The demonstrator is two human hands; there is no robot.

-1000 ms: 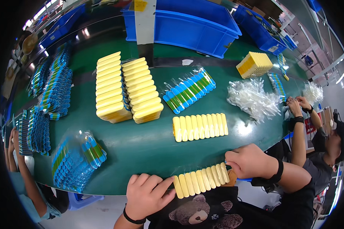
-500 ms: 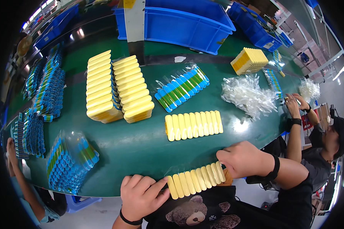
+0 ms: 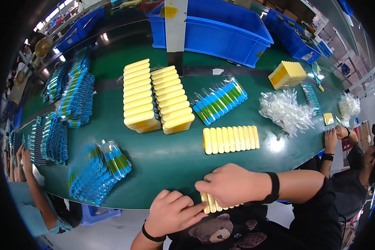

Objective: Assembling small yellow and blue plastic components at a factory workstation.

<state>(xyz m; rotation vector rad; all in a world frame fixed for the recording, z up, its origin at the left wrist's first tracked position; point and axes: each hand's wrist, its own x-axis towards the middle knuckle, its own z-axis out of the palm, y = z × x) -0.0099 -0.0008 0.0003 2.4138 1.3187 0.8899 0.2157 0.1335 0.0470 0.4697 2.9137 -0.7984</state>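
Note:
A row of yellow round-ended sticks, like nail files (image 3: 212,206), lies at the near table edge in front of me. My left hand (image 3: 175,213) pinches the row's left end between thumb and forefinger. Curled over the row, my right hand (image 3: 233,185) hides most of it; its fingers are closed near the left end, and what they grip is hidden. Just beyond lies a second row of yellow sticks (image 3: 231,139). Behind that is a row of blue-and-green sticks (image 3: 220,101) in clear sleeves. Two tall stacks of yellow sticks (image 3: 138,100) stand farther left.
Sleeved blue sticks (image 3: 93,175) are heaped at the near left, with more piles (image 3: 77,91) beyond. A heap of clear sleeves (image 3: 285,110) and a yellow stack (image 3: 286,75) lie right. Blue bins (image 3: 227,39) stand behind a post (image 3: 175,29). People work at both sides.
My right hand has moved left from the row's right end to near its left end, covering most of the sticks. My left hand stays at the left end. The whole view has shifted.

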